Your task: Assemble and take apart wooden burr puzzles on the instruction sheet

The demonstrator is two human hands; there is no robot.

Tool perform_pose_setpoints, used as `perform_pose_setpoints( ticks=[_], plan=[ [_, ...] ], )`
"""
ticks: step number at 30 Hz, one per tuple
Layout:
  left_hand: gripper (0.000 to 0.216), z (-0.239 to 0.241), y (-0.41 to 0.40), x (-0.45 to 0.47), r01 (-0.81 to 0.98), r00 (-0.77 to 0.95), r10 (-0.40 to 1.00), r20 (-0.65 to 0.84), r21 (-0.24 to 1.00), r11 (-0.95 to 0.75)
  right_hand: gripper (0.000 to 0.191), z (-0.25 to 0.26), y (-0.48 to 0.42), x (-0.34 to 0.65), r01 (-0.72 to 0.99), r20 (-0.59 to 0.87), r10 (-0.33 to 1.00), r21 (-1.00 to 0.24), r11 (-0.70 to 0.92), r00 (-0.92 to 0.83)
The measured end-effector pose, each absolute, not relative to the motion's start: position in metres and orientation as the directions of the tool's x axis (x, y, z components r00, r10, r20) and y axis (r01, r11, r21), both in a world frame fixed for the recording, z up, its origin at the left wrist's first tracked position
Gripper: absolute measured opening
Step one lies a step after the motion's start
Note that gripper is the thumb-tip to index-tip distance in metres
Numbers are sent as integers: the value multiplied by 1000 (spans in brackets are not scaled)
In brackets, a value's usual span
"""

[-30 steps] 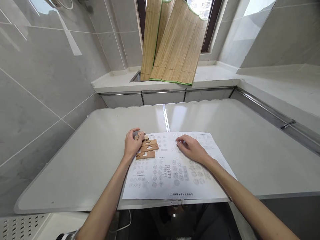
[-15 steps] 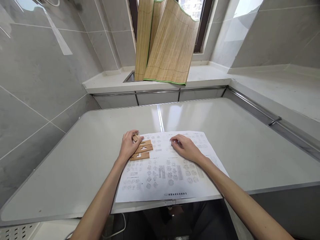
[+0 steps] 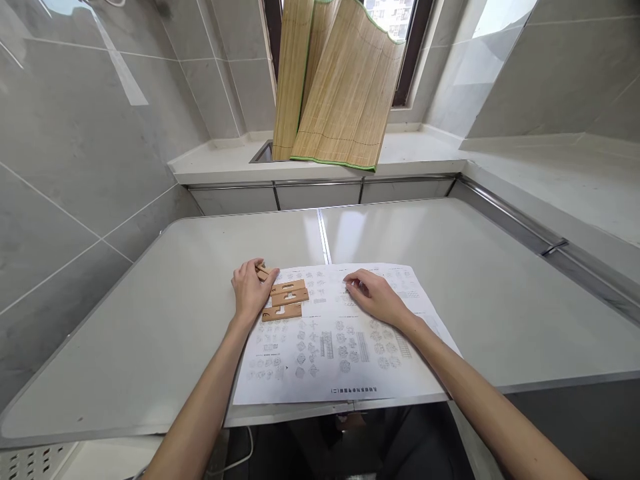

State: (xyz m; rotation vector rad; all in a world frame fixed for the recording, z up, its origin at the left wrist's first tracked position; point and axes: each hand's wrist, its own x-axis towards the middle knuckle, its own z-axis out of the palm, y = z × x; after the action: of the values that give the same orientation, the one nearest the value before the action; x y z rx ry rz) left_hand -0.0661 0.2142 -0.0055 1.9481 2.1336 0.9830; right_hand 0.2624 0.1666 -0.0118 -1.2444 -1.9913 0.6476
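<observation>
My left hand (image 3: pixel 250 290) is closed around small wooden pieces (image 3: pixel 263 271) at the left edge of the printed sheet; the fingers cover most of them. Beside that hand, three flat wooden pieces with cut-out slots lie on the sheet: an upper piece (image 3: pixel 289 285), a middle piece (image 3: pixel 301 298) and a lower piece (image 3: pixel 295 311). My right hand (image 3: pixel 374 296) rests on the sheet with fingers curled and thumb tucked beneath. Whether anything is between those fingertips I cannot make out. The paper sheet (image 3: pixel 310 387) carries rows of small line drawings.
A white folding table (image 3: pixel 150 333) with a seam down its middle bears the sheet. Behind it, a folded bamboo mat (image 3: pixel 345 100) leans at the window on a ledge (image 3: pixel 425 157). Grey tiled walls (image 3: pixel 75 147) close in the left side. A white cable (image 3: pixel 249 450) hangs below.
My left hand has shifted slightly left with the wooden pieces, away from the three flat ones, showing more of them. My right hand stays in place; the view has shifted slightly.
</observation>
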Motion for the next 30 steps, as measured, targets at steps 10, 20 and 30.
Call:
perform_pose_setpoints(
  ticks=[10,20,30],
  plan=[
    [48,-5,213,-70,882,-197,896,399,472,-16,19,-14,167,263,570,301,905,-704,423,-299],
    [49,18,194,-36,731,-128,878,461,642,-230,19,-13,166,263,588,292,910,-695,413,-294],
    [62,15,142,27,441,654,654,379,511,-738,20,-13,168,263,570,307,912,-712,410,-272]
  ],
)
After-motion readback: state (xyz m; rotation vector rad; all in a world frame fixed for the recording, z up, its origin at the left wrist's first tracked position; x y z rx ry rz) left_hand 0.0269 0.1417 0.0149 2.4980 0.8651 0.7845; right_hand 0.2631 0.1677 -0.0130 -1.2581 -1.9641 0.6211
